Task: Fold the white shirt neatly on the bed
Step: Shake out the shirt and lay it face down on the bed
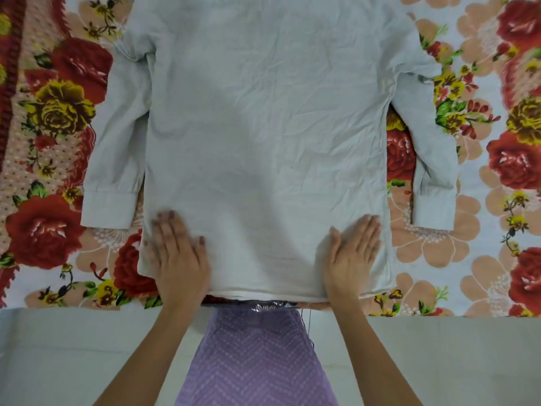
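The white shirt (263, 136) lies flat on the floral bedspread (49, 159), hem nearest the person, sleeves alongside the body; left hand (178, 253) and right hand (351, 256) press the hem corners, fingers straight, gripping nothing. Fabric appears light, limp, creased (likely to bunch); take hold at shoulder and hem edges.

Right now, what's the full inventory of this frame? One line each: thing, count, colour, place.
shirt: 1, white, spread flat on the bed, sleeves lying down each side
bedsheet: 1, red, yellow and peach flowers, under the shirt
floor: 1, pale grey, bottom of frame
garment: 1, purple patterned, worn by the person, bottom centre
left hand: 1, flat on the hem, left side
right hand: 1, flat on the hem, right side
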